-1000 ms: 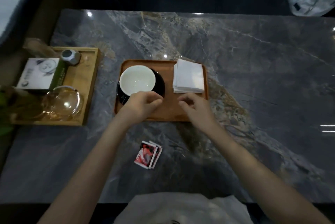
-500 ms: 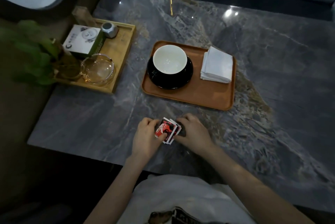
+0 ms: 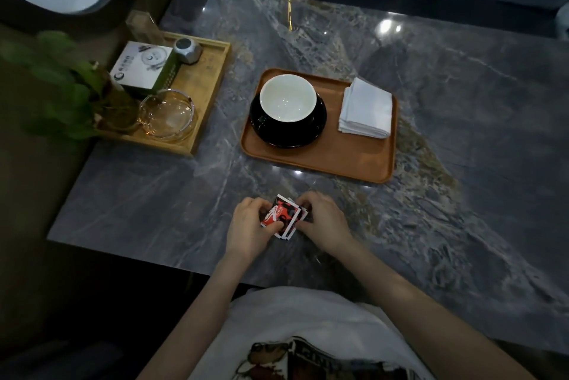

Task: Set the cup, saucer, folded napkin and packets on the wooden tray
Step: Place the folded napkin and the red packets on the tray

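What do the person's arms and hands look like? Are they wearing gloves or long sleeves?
No gloves and no long sleeves. Both forearms are bare all the way down, and the left hand and right hand are bare too. No watch, ring or bracelet shows. The person wears a white T-shirt with a dark printed picture on the front, seen at the bottom of the view.

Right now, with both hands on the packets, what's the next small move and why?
Probably lift the packets and carry them forward to the bare strip of the wooden tray in front of the saucer. The cup, saucer and folded napkin already sit on it; the packets, pinched between the left hand and right hand, are all that remains off it.
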`<state>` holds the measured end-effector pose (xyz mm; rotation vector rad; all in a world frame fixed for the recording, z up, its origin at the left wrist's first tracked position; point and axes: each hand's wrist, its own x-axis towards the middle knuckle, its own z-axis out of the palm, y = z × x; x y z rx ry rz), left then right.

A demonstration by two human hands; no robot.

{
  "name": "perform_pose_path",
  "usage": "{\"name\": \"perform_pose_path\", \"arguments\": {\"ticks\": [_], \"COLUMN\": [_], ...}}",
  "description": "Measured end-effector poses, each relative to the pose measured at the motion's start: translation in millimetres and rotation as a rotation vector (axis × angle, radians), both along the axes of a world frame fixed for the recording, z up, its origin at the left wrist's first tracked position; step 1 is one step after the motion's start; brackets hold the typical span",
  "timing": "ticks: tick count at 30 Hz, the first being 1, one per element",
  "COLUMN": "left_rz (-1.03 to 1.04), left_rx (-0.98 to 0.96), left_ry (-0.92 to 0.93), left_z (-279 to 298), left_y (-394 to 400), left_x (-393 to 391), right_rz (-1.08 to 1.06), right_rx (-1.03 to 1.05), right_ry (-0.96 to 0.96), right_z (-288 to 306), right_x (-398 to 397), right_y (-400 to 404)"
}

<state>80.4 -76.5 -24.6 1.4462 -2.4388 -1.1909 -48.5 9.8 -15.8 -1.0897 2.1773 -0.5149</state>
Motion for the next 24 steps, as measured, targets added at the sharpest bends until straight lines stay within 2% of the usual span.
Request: {"name": "perform_pose_path", "arguments": {"ticks": [6, 11, 13, 18, 22, 24], "left_rz": [-0.042, -0.016, -0.025, 0.051, -0.009, -0.072], "left_rx": [-0.009, 0.182, 0.281, 0.513, 0.475, 0.434], "left_ry": [-0.013, 0.077, 0.143, 0.365, 0.385, 0.366], "left_z": [3, 16, 21, 39, 43, 43], "left_y": [-5, -22, -29, -41, -46, -46], "left_x": [-2, -15, -26, -66, -99, -116], "right_rz": [-0.114, -0.2, -0.292, -0.594, -0.903, -0.992], "right_rx": [-0.01, -0.017, -0.06, -0.278, -0.364, -0.371], "right_ry": [-0.217, -0.35, -0.382, -0.305, -0.359, -0.333], "right_z": [6, 13, 18, 26, 22, 19], "right_x": [-16, -37, -50, -93, -121, -130], "right_y": [-2, 5, 11, 26, 30, 28]}}
